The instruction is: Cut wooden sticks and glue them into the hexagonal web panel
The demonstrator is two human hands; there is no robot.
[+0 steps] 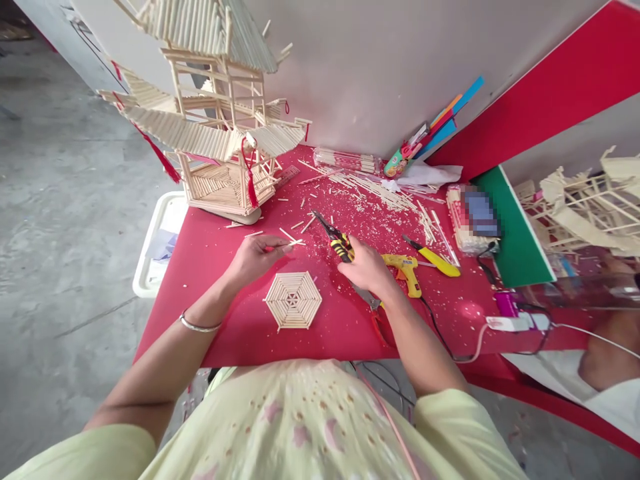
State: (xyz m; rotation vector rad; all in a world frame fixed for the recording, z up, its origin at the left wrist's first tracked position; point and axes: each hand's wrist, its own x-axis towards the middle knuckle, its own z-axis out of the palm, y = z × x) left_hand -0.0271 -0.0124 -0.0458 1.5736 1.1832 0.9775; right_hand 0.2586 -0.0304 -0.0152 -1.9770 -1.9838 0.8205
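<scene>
I am pinching a small stick (297,242) between the thumb and fingers of my left hand (255,259), just beyond the hexagon (293,300), which is lying flat on the red worktop (235,333) in front of me. My right hand (367,267) is closing round the handles of the pliers (341,247), beyond and to the right of the hexagon, and their nose is pointing away from me; I cannot tell whether their jaws are meeting. A red-handled tool (373,304) is lying to the right of the hexagon, partly under my forearm. Farther right of it, the glue gun (407,272) is resting on its side, and the yellow cutter (434,256) is lying beyond that. Loose sticks (373,190) are scattering far beyond the hexagon to the right, a wrapped pack (345,160) is lying behind them, and the stick tower (225,180) is standing beyond the hexagon to the left.
</scene>
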